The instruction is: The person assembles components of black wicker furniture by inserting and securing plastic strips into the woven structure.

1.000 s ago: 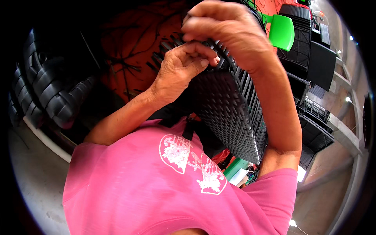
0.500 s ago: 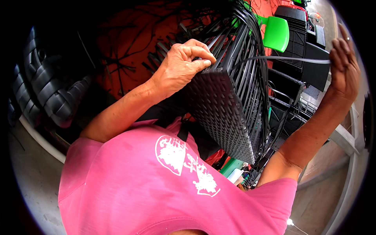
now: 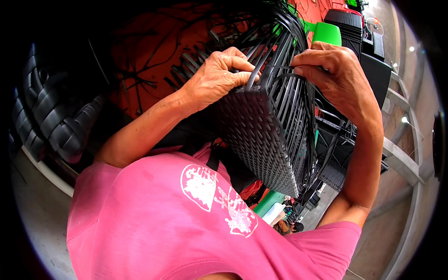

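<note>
Nearest, a pink shirt (image 3: 154, 224) with a white print fills the lower centre of the frame. Just above it, at centre, stands a woven black piece (image 3: 256, 133). Its tightly woven face narrows downward to a lower corner; its upper corner sits between the hands. The long right edge is well apart from the right forearm (image 3: 361, 163), leaving side room there; the left forearm (image 3: 149, 123) runs up just beside the left edge.

Left hand (image 3: 217, 77): set at the top edge, wrist nearly straight, fingers bent, thumb and forefinger drawn narrow beside an upright strip end. Whether that end is gripped cannot be told. Right hand (image 3: 343, 77): raised right of the upper corner, elbow bent, wrist flexed, thumb and forefinger pinching a thin black strip (image 3: 280, 66) that runs across to the corner. A gap separates the two hands.

Beyond the top edge, loose black strips (image 3: 291, 23) gather in a bunch at upper centre. Dark wrapped shapes (image 3: 56, 112) stand at the left. Past these, a red floor (image 3: 151, 74) lies at upper left of centre, with scraps across it. A green seat (image 3: 326, 33) shows behind the right hand, stacked black pieces (image 3: 344, 21) beyond it, and grey beams (image 3: 403, 161) farthest, at the right rim.
</note>
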A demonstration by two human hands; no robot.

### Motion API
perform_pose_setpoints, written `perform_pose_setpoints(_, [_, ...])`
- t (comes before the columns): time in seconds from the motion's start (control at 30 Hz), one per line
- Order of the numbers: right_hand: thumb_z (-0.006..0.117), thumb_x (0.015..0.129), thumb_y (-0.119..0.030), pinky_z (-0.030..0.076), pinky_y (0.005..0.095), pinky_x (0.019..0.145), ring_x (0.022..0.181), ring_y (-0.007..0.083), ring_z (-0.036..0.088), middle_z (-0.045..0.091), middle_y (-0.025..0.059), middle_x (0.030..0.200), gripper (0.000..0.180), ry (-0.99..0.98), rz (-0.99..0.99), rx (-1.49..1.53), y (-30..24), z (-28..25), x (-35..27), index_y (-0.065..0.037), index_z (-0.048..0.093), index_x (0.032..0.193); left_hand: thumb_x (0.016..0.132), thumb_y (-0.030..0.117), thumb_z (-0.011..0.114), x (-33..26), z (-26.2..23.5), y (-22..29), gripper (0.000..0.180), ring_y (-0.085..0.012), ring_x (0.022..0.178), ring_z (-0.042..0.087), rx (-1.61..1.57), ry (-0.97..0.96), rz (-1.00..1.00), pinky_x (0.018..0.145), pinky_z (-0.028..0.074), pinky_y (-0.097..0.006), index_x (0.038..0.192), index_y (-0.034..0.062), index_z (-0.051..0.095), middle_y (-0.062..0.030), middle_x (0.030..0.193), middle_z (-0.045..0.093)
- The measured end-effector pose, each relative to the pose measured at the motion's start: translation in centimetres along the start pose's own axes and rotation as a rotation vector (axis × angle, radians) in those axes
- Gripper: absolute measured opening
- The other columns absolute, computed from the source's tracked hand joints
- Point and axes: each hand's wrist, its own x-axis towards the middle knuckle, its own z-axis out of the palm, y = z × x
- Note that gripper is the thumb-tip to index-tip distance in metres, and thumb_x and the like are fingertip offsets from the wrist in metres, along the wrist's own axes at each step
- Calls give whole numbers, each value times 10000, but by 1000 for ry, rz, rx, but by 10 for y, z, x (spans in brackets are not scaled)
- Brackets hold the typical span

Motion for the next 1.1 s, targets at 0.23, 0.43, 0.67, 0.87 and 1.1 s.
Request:
perform_pose_setpoints(0.23, [688, 749, -236, 443, 436, 726, 838, 327, 596, 622, 125, 859, 194, -369, -58, -303, -5, 5, 35, -72, 687, 852, 884, 85, 686, 0, 2, -1, 150, -51, 900, 505, 55, 3, 14, 778, 441, -180, 1014, 29, 734, 29, 983, 491])
perform_pose_setpoints(0.43, [696, 780, -203, 426, 420, 833, 943, 274, 594, 634, 69, 942, 181, -169, -170, -517, -18, 20, 45, -110, 706, 935, 851, 83, 715, -4, 2, -4, 87, -95, 794, 553, -168, 64, 68, 712, 465, -214, 904, 15, 726, 5, 932, 545])
perform_pose_setpoints(0.67, [701, 785, -533, 257, 458, 1069, 1322, 357, 336, 356, 166, 1470, 788, 525, -53, -415, -48, 61, -1, -107, 461, 1403, 931, 97, 519, -29, -42, -3, 167, -221, 845, 674, -412, 234, 38, 814, 574, -317, 952, -29, 626, -108, 897, 637])
perform_pose_setpoints(0.87, [841, 665, -478, 194, 523, 1152, 1437, 410, 180, 201, 209, 1547, 1192, 645, 162, -10, -35, 134, -42, -46, 135, 1523, 872, 86, 499, -62, -153, -60, 135, -227, 857, 661, 443, 700, -270, 742, 541, -363, 889, 3, 604, -85, 969, 596])
perform_pose_setpoints(1.1, [884, 629, -322, 243, 474, 1149, 1394, 409, 292, 291, 267, 1496, 1091, 449, 285, 220, -42, 134, -43, 41, 278, 1460, 749, -18, 611, -47, -117, -70, 308, -352, 1092, 521, 1195, 796, 182, 931, 445, -434, 1054, 25, 618, -125, 1139, 592])
